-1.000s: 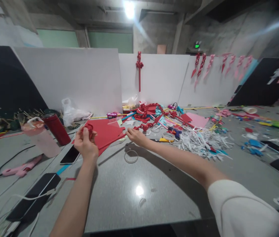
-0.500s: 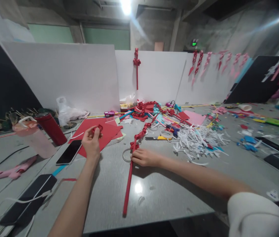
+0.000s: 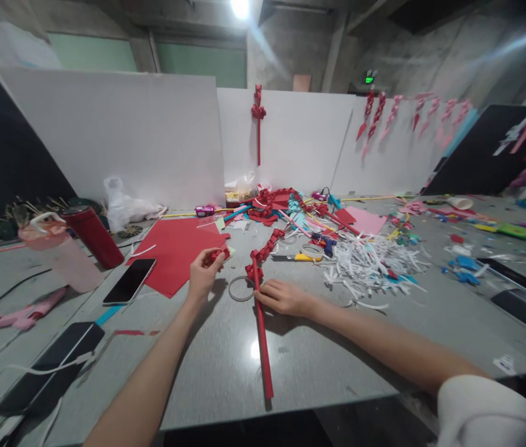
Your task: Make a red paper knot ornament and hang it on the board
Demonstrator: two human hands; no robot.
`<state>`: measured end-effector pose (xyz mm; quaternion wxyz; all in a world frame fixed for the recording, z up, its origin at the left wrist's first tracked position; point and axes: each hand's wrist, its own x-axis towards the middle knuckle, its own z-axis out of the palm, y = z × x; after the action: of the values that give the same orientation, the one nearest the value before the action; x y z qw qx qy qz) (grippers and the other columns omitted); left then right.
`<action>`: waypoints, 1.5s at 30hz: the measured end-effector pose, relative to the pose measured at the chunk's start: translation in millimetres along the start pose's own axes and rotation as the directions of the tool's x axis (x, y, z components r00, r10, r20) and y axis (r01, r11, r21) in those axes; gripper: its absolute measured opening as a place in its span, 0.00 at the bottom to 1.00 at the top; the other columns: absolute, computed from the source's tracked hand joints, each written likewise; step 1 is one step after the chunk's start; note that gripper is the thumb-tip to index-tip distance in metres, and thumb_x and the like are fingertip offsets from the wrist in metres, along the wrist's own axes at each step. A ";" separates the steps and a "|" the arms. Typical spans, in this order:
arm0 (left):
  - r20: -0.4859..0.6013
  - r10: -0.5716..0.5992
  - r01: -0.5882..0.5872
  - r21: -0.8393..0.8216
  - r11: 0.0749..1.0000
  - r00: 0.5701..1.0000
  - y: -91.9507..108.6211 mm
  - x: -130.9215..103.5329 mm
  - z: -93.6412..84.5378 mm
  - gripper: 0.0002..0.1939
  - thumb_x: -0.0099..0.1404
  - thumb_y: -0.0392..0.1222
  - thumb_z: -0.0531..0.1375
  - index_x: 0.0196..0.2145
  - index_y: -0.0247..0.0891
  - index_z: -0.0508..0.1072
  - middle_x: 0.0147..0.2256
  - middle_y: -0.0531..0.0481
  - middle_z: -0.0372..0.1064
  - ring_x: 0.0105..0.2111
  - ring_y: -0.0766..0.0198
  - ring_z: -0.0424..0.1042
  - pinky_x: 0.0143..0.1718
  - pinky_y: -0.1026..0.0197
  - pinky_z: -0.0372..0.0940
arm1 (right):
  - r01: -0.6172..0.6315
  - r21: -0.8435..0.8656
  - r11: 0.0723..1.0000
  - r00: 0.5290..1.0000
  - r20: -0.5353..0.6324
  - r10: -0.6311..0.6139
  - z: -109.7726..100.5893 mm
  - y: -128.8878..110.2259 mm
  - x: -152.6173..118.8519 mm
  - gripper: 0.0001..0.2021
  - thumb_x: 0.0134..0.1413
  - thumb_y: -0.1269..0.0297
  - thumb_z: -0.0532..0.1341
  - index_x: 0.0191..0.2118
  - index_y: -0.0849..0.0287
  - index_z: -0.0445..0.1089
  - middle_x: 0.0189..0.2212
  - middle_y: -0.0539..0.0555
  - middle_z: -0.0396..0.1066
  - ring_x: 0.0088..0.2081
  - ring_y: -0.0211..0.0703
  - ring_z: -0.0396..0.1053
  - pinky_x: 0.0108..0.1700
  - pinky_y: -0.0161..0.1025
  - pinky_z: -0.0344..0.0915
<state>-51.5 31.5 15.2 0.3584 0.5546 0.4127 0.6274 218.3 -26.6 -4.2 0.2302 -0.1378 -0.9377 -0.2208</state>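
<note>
A small folded red paper piece (image 3: 219,254) is pinched in the fingers of my left hand (image 3: 203,276), held above the table. My right hand (image 3: 286,297) grips a long rolled red paper stick (image 3: 263,341), whose near end points toward the table's front edge. Folded red paper pieces are joined around the stick's upper part, and a twisted red paper chain (image 3: 270,245) runs up from its far end. Beside the stick, to the left of my right fingers, lies a grey tape ring (image 3: 230,290).
Red paper sheets (image 3: 170,251) and a phone (image 3: 130,281) lie left. Beyond them stand a red flask (image 3: 93,236) and a pink bottle (image 3: 62,254). To the right are a yellow cutter (image 3: 308,257) and white paper shreds (image 3: 374,267). A similar red piece (image 3: 258,118) hangs on the white board.
My left hand has moved right with the small red piece, closer to the stick. The stick's near end has swung right in my right hand.
</note>
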 end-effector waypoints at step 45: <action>0.159 -0.035 0.024 0.070 0.997 0.987 -16.7 -7.1 7.0 0.21 0.62 0.58 0.70 0.45 0.40 0.79 0.36 0.47 0.79 0.31 0.61 0.75 0.35 0.59 0.71 | -0.999 0.028 -0.015 -0.021 -0.207 0.978 -62.8 183.5 -155.1 0.29 0.60 0.61 0.63 0.63 0.66 0.59 0.54 0.70 0.75 0.50 0.59 0.77 0.52 0.48 0.71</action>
<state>-43.8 32.6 -2.6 0.3805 0.6090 0.4118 0.5610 440.5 77.7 33.8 0.3858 -0.7579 -0.5223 -0.0622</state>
